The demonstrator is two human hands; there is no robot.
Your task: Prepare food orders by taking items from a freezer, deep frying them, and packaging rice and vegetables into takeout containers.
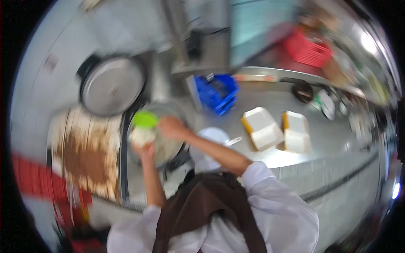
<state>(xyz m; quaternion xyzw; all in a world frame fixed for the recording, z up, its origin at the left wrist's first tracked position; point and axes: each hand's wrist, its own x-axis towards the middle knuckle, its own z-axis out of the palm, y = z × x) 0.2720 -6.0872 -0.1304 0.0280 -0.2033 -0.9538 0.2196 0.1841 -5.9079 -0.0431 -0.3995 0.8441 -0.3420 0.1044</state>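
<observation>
My left hand (pixel 145 150) holds a whitish rounded thing (pixel 143 135) over a wide round pot (pixel 169 148). Blur hides whether that thing is a bowl of rice or a lump of food. Just beyond it, my right hand (pixel 172 127) grips a bright green scoop or small bowl (pixel 145 119), which almost touches the whitish thing. Pale contents, perhaps rice, show inside the pot below both hands. Under my right forearm stands a white round container (pixel 213 136), with a light-coloured handle (pixel 234 141) sticking out to the right.
Two foam takeaway boxes (pixel 263 129) lie opened on the steel counter (pixel 269 95). Behind them sits a blue plastic basket (pixel 218 93). A large round metal lid or pan (pixel 114 85) and a brown-stained slatted board (pixel 88 151) are at left. A red basket (pixel 310 50) occupies a raised shelf.
</observation>
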